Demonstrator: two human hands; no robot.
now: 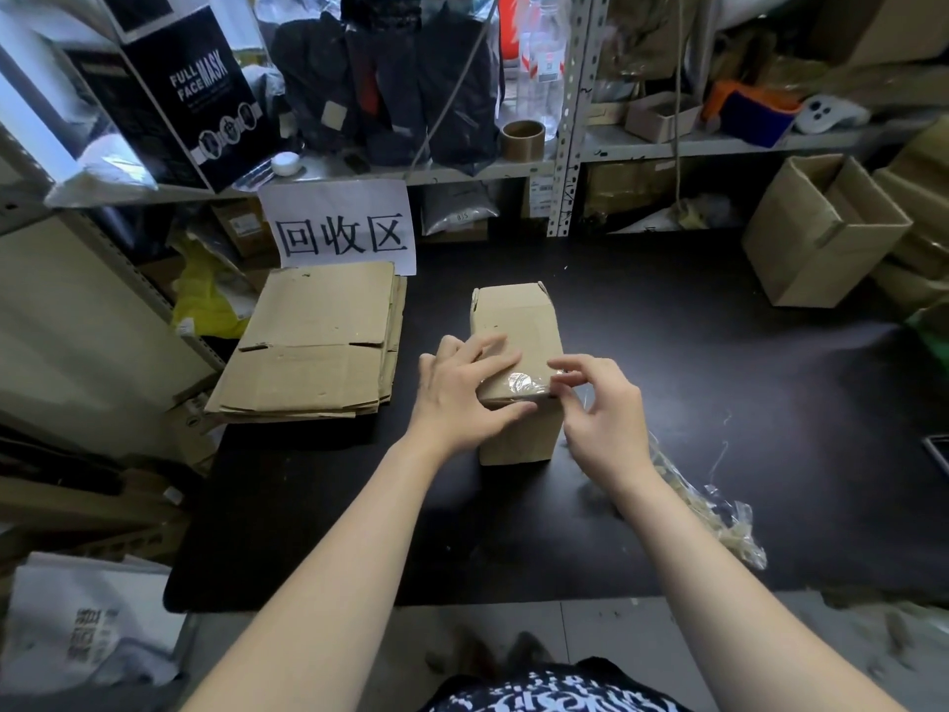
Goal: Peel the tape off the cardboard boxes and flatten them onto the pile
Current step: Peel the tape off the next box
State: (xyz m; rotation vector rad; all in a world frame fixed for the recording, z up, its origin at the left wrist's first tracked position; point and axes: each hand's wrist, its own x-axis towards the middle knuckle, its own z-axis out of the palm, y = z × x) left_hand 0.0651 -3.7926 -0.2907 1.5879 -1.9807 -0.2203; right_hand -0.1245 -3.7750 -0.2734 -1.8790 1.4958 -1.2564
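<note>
Now left fingers (490, 347) press flat on box (513, 316), right fingers (572, 365) pinch its tape (521, 381)

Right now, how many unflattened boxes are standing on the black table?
2: the taped box at centre, and an open box at the far right. The cardboard stacked at the right edge may hide more.

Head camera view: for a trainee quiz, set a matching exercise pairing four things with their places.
Things:
1. small brown cardboard box
2. pile of flattened brown cardboard
3. round brown tape roll
4. crumpled clear tape scraps
Places:
A. on the grey shelf
B. on the black mat, by the right forearm
C. below the white sign
D. under the left hand, right hand pinching its clear tape
Pairs: 1-D, 2-C, 3-A, 4-B
</note>
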